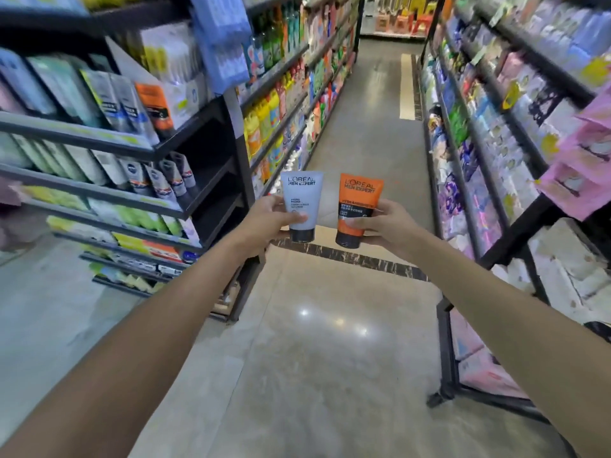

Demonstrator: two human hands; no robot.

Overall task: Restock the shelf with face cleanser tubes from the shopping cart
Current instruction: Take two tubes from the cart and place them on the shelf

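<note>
A person stands in a shop aisle with both bare arms stretched forward, each hand holding one face cleanser tube upright, cap down. The left hand (264,223) grips a pale blue tube (301,206) by its lower half, thumb across the front and fingers curled behind. The right hand (383,226) grips an orange tube (358,209) the same way. The tubes sit side by side at the same height, close but not touching, with a narrow gap between them. To the left, a black shelf (158,148) carries rows of similar tubes leaning back on its tiers; its right end, nearest the left hand, has bare space on several tiers. On the right, another black rack (515,233) holds pastel packets. Between the two runs a shiny tiled floor (330,342), open ahead along the aisle. The shopping cart is out of view.
</note>
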